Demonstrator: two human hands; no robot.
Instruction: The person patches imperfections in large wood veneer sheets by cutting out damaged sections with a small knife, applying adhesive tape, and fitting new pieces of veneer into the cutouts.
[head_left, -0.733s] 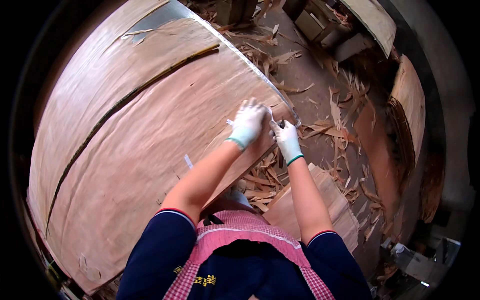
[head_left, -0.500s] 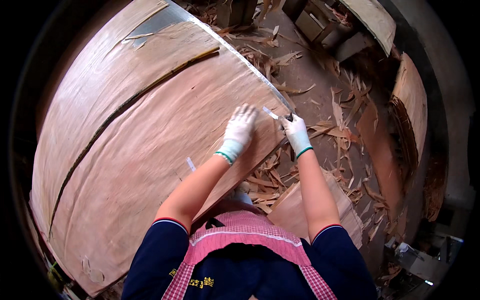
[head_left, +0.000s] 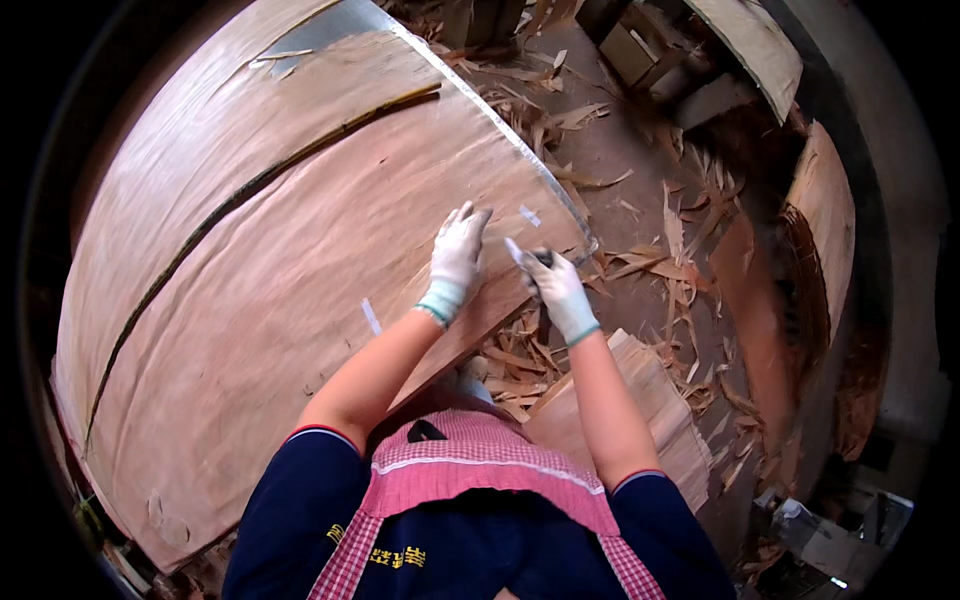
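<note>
A wide, thin sheet of wood veneer [head_left: 290,260] lies in front of me, crossed by a long dark split [head_left: 240,195]. My left hand [head_left: 460,250], in a white knit glove, is stretched out over its near right part, holding nothing. To the right, my gloved right hand [head_left: 562,290] is closed round a small dark object [head_left: 543,257], mostly hidden by the fingers. From that grip juts a narrow white strip [head_left: 514,251]; whether it is tape or a blade, I cannot tell. One short white piece of tape [head_left: 530,216] lies near the sheet's right edge, and another tape piece [head_left: 371,316] lies by my left forearm.
A metal edge strip [head_left: 480,100] runs along the sheet's far right side. Torn veneer scraps [head_left: 690,270] litter the brown floor. Smaller veneer sheets [head_left: 630,400] lie by my right arm. Curved wood pieces [head_left: 822,220] stand at the far right.
My right hand has drawn back toward me and left, leaving a white tape piece on the veneer. My left hand has shifted slightly left and nearer.
</note>
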